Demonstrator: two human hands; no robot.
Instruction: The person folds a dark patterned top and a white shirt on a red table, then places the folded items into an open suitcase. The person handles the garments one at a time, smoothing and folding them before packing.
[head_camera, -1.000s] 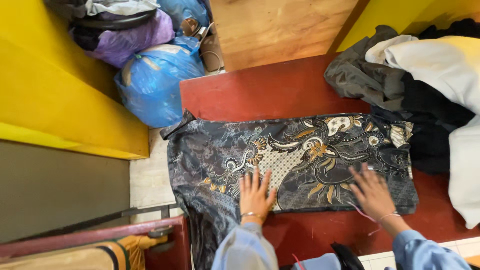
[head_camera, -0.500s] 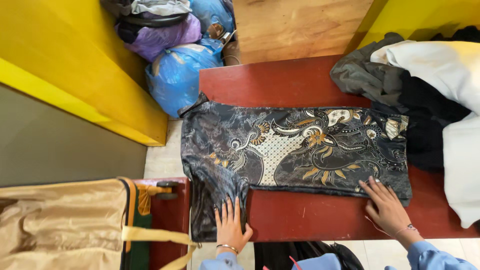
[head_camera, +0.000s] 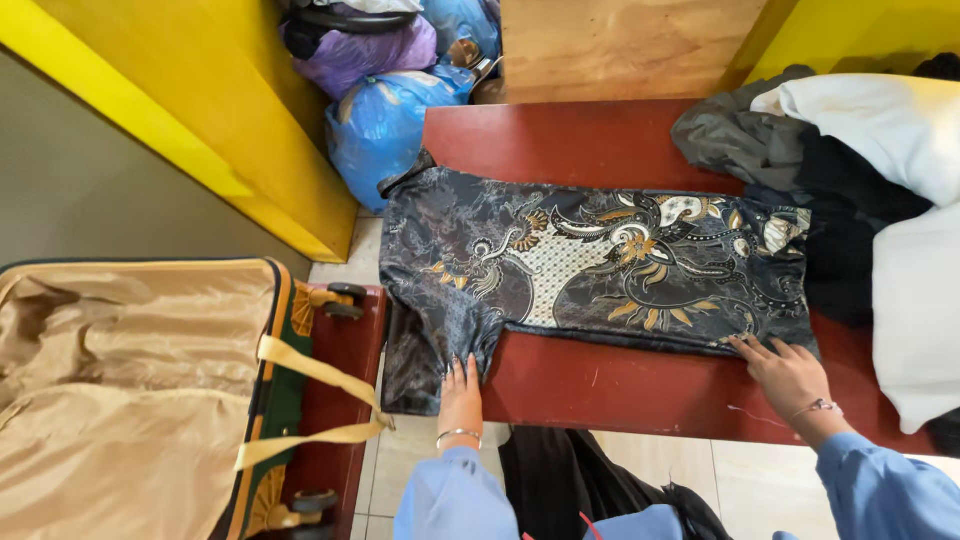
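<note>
Head view: your patterned garment (head_camera: 600, 265) lies spread flat across the red surface (head_camera: 600, 395), its left part spilling over the surface's 9 o'clock edge and hanging toward the floor. Your left hand (head_camera: 461, 395) rests flat, fingers together, on that hanging part at about 7 o'clock of the cloth; its grip is not closed on anything, just pressing. Your right hand (head_camera: 790, 372) lies at the hem near 4 o'clock, fingers spread and laid on the edge, also open rather than pinching.

The cloth looks thin, soft and light, so I judge it will slump and crease wherever unsupported, and may slide a little on the smooth surface. The hem and the hanging corner look like the best places to take hold, with a pinch at each end to keep it taut.

At 2 o'clock sits a heap of clothes (head_camera: 850, 150). At 11 o'clock stand blue and purple bags (head_camera: 385, 120). At 8 o'clock an open suitcase (head_camera: 130, 390) shows its tan lining.
</note>
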